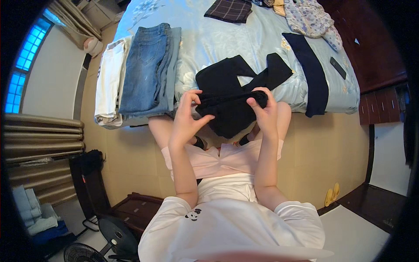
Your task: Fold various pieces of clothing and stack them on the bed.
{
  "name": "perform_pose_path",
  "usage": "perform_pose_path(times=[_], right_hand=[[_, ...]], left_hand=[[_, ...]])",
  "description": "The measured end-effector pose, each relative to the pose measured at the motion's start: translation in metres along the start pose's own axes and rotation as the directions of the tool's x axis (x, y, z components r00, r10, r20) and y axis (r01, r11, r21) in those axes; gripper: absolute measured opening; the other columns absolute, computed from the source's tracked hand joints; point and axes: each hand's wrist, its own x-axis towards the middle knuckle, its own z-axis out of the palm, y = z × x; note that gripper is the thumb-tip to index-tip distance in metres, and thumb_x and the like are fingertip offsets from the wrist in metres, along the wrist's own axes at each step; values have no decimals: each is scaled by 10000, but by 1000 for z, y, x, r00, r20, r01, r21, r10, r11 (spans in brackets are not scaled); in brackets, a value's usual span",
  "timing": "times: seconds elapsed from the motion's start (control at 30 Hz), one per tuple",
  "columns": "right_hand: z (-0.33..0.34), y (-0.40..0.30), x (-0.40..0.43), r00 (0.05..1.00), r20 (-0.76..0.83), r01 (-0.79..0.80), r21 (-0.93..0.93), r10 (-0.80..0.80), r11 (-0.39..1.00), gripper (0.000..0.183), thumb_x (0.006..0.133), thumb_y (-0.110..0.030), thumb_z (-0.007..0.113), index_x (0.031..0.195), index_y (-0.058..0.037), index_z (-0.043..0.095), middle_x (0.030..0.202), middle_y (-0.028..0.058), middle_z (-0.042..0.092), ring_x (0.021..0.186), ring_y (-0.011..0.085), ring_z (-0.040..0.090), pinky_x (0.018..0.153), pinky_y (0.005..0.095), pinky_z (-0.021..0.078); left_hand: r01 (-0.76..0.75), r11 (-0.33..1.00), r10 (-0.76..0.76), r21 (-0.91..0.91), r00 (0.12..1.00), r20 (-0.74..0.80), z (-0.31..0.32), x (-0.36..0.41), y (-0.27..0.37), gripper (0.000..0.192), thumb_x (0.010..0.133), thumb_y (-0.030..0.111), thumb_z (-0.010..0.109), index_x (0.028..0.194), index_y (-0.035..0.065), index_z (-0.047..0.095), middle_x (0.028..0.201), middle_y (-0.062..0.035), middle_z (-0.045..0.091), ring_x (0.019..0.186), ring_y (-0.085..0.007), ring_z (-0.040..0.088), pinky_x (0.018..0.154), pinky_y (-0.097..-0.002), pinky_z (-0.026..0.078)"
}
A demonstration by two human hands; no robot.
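A black garment (229,111) hangs over the near edge of the bed, with its narrow parts lying crossed on the sheet beyond. My left hand (193,114) is at its left side, thumb and fingers spread around the upper edge; whether they pinch the cloth is hard to see. My right hand (265,106) grips the right end of that edge between thumb and fingers. Folded blue jeans (144,72) lie on the bed to the left, beside folded white clothing (109,82). A dark navy folded cloth (311,72) lies to the right.
The bed (196,39) also holds a dark checked cloth (229,10), a floral garment (307,18) and a black phone-like object (337,68). Behind on the left stand a fan (83,253) and a dark wooden piece of furniture (137,209). Yellow slippers (332,195) are at the right.
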Motion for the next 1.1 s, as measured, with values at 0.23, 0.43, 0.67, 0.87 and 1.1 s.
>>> perform_pose_path(times=[0.23, 0.43, 0.67, 0.87, 1.1], right_hand=[[-3, -7, -2, 996, -89, -6, 161, 21, 987, 276, 747, -176, 703, 924, -44, 537, 791, -29, 515, 739, 61, 469, 677, 187, 383], [-2, -10, -2, 991, -127, -15, 149, 34, 989, 257, 765, -168, 691, 919, -39, 531, 786, -29, 518, 721, 55, 475, 649, 185, 386], [-2, -11, -1, 987, -158, 12, 127, 8, 992, 273, 766, -165, 692, 935, -40, 518, 773, -23, 529, 704, 64, 483, 649, 193, 399], [-6, -11, 1, 986, -167, -2, 68, 13, 998, 318, 755, -163, 698, 978, -39, 507, 890, 16, 527, 805, 94, 490, 732, 216, 402], [-14, -63, 17, 836, -28, 478, -455, -548, 752, 540, 639, -250, 747, 1093, -68, 518, 1119, 104, 504, 1134, 278, 423, 970, 384, 296]], left_hand=[[-87, 994, 86, 69, 996, 19, 2, -1, -14, 318, 637, 69, 737, 900, -1, 573, 981, -89, 554, 852, -217, 551, 777, -291, 423], [-83, 984, 82, -160, 997, -8, 6, 1, -10, 222, 698, 20, 669, 896, -37, 587, 884, -81, 589, 809, -190, 561, 744, -261, 422], [36, 943, -110, -330, 972, -208, 12, -10, -3, 180, 714, -27, 670, 846, -4, 550, 852, -39, 573, 775, -98, 526, 706, -218, 423], [-51, 920, -69, -388, 955, -289, 22, -10, 13, 290, 698, -69, 671, 864, 33, 457, 822, -43, 537, 797, -105, 548, 741, -227, 428], [-109, 913, -26, -392, 946, -324, 33, 2, 29, 334, 692, -82, 664, 890, 33, 421, 880, -92, 568, 846, -143, 585, 784, -255, 454]])
